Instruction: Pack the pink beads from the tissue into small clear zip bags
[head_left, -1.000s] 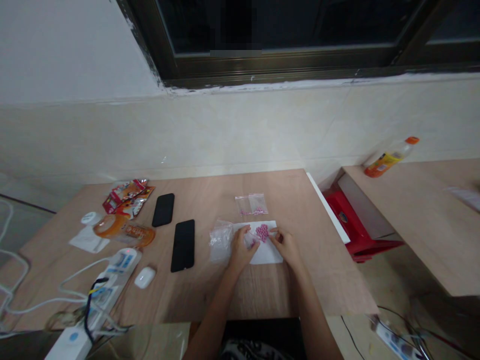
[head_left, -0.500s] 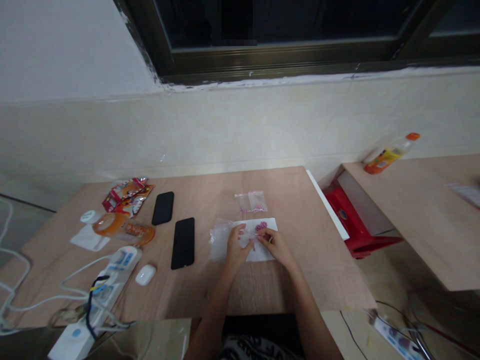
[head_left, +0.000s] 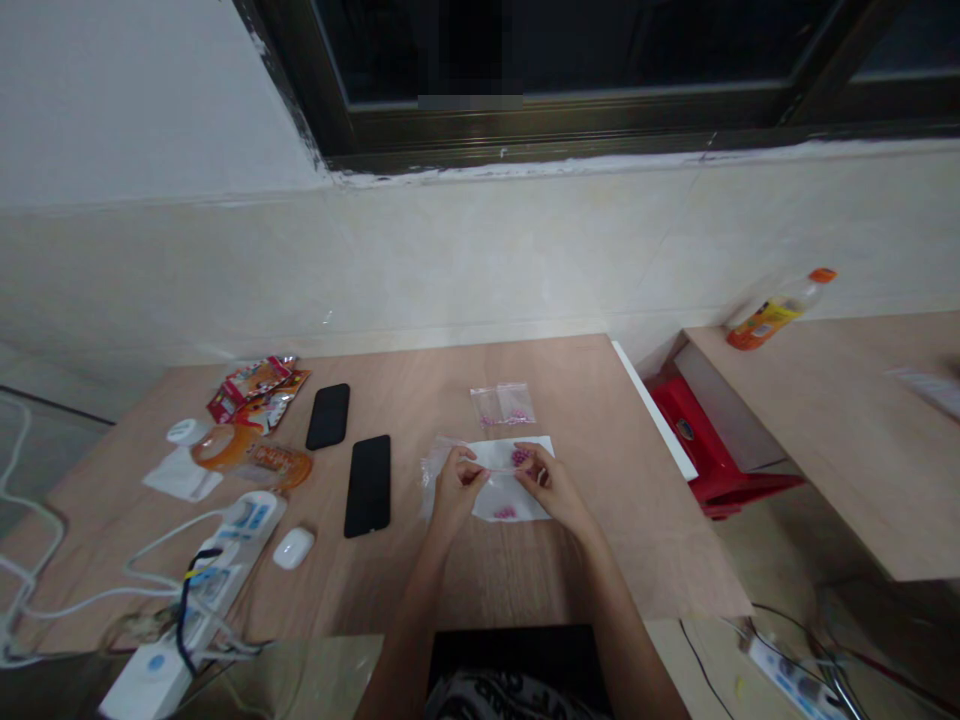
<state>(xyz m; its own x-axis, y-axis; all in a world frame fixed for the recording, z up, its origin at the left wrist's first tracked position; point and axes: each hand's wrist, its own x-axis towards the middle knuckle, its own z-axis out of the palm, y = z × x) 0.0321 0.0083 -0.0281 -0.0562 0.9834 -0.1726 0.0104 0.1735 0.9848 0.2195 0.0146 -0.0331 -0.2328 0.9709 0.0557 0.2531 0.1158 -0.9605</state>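
My left hand and my right hand pinch opposite ends of the top edge of a small clear zip bag. Small pink pieces, like beads, are gathered at its bottom. Under it lies a white sheet of paper. By my right fingertips, a pile of pink beads sits on the paper, partly covered by the hand. Clear plastic packaging lies beside my left hand. Farther back, two small zip bags with pink pieces in them rest flat on the table.
Two black phones lie to the left, near a white earbud case. Beyond are a power strip with cables, an orange drink bottle on its side and snack packets. A red stool stands between the tables.
My hands have spread apart along the bag's top edge, the left one shifting left. The bag now hangs flatter between them, with its pink pieces showing near the paper's front edge.
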